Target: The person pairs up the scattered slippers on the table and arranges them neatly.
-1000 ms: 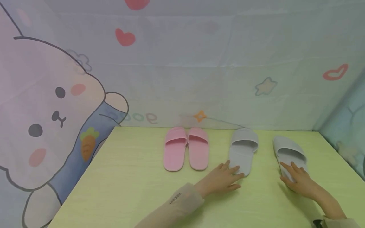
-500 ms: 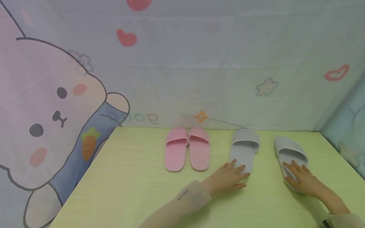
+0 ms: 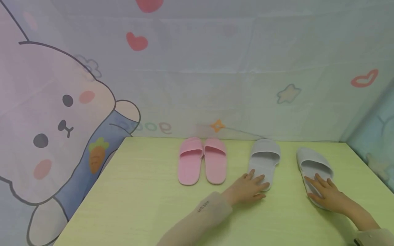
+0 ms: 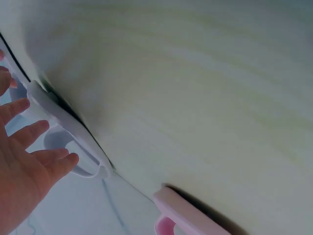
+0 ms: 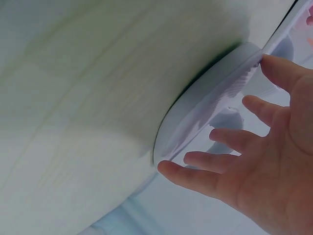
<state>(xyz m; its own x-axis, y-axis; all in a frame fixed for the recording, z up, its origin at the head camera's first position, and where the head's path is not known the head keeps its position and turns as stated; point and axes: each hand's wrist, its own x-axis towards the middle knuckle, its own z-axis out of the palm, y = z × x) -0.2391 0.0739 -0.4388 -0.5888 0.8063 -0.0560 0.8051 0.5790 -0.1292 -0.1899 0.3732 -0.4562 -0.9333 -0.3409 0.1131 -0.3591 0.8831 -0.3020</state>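
Two grey slippers lie apart on the right half of the table, toes toward the back. Over the heel of the left grey slipper point(image 3: 265, 146) my left hand point(image 3: 246, 188) spreads its fingers, fingertips right at the insole. The right grey slipper point(image 3: 314, 158) lies turned, its toe angled to the left. My right hand point(image 3: 328, 196) rests on its heel half with fingers spread, hiding part of the insole. In the right wrist view, the thumb and little finger of my right hand point(image 5: 274, 147) reach the edges of the grey slipper point(image 5: 205, 103).
A pair of pink slippers, the left one point(image 3: 189, 174) and the right one point(image 3: 215, 172), stands side by side left of the grey ones. All are on a pale yellow-green table point(image 3: 135, 184). Behind its back edge hangs a printed cloth point(image 3: 197, 68) with a cartoon animal.
My left hand has shifted a little right and forward over the heel of the left grey slipper. My right hand has moved slightly right on its slipper. The slippers lie as before.
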